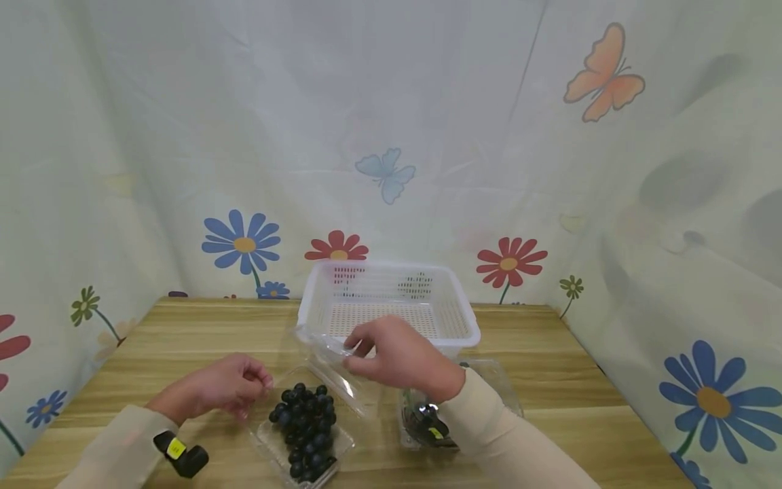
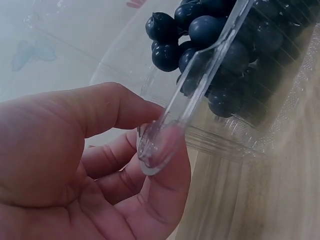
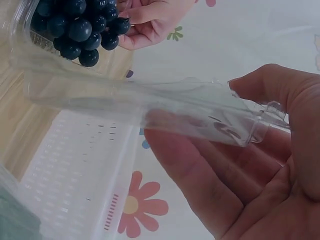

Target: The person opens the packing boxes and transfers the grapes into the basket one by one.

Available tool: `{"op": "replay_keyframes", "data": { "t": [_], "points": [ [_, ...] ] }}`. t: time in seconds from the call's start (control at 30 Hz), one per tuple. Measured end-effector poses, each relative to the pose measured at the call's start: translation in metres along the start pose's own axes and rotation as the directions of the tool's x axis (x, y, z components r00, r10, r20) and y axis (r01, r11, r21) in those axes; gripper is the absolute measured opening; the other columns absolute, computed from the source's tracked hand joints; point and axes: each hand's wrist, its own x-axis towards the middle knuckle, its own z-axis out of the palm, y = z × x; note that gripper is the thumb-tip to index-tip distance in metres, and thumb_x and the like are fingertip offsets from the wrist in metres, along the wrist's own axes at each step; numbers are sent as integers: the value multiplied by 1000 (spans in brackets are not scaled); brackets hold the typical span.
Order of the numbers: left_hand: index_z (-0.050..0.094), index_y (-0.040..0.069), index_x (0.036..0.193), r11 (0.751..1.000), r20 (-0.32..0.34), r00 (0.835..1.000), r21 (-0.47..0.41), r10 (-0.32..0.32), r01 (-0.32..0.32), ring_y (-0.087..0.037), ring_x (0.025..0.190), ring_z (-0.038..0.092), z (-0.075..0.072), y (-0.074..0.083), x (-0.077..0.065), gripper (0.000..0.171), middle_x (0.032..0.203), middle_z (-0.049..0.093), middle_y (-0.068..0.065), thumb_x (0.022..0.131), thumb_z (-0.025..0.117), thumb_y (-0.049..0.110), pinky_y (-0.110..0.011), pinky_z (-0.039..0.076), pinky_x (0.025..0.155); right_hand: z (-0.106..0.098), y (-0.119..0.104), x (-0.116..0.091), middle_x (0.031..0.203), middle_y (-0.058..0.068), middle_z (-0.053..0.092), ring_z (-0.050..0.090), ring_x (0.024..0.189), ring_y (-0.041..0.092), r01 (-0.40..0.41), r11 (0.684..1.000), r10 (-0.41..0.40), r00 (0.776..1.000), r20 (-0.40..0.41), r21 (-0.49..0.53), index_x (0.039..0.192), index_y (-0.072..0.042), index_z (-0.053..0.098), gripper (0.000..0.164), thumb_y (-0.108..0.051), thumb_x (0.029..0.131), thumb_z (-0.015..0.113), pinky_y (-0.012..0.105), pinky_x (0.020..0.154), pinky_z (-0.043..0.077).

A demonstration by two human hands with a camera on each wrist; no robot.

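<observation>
A clear plastic clamshell box (image 1: 264, 435) of dark grapes (image 1: 307, 421) lies on the wooden table in front of me. My left hand (image 1: 261, 387) pinches the box's near-left corner (image 2: 150, 160) between thumb and finger, with the grapes (image 2: 210, 35) just beyond it. My right hand (image 1: 356, 356) grips the hinged clear lid (image 1: 332, 370) and holds it raised above the fruit. In the right wrist view the lid (image 3: 125, 105) runs between the thumb and fingers of my right hand (image 3: 220, 115), with the grapes (image 3: 80, 25) and my left hand (image 3: 150, 20) behind it.
A white perforated basket (image 1: 458, 319) stands just behind the hands; it also shows in the right wrist view (image 3: 75, 175). A second clear box (image 1: 495, 387) with dark fruit lies under my right forearm. Flowered cloth walls the table on three sides.
</observation>
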Motion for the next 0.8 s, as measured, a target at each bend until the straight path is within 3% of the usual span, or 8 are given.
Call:
{"op": "replay_keyframes", "data": {
  "t": [0.1,0.23,0.5,0.6,0.8],
  "points": [
    [64,-3,108,999,-12,1000,48,2,-1,-17,68,57,-2,2,2,20,90,64,-8,91,64,7,-30,57,61,-1,2,-4,84,-5,76,72,68,8,-60,992,58,998,19,112,103,-10,76,16,-21,92,73,23,59,59],
    [67,-2,107,994,-21,1000,111,20,-17,-18,68,57,-3,5,6,18,90,65,-8,92,67,9,-28,55,59,0,5,-12,88,2,76,74,63,22,-153,953,147,988,45,263,104,-7,72,15,-18,93,68,30,55,61],
    [70,0,101,981,-13,997,178,76,-73,-17,66,55,-4,12,12,15,86,65,-6,94,72,14,-28,52,58,2,10,-31,101,17,77,75,65,26,-243,867,235,969,72,435,116,-1,68,27,-19,95,67,37,56,63],
    [70,1,101,973,-11,994,209,107,-102,-18,70,55,-4,14,16,16,85,64,-5,95,71,15,-29,51,60,5,12,-37,105,18,76,76,67,27,-285,806,278,956,93,519,126,1,63,37,-20,95,69,38,58,64],
    [70,1,99,953,5,988,262,155,-151,-17,69,53,-5,18,21,15,80,61,0,96,71,16,-28,48,59,15,16,-47,109,19,75,77,73,30,-334,638,334,932,141,694,131,2,56,44,-21,96,71,42,63,65]
  ]
}}
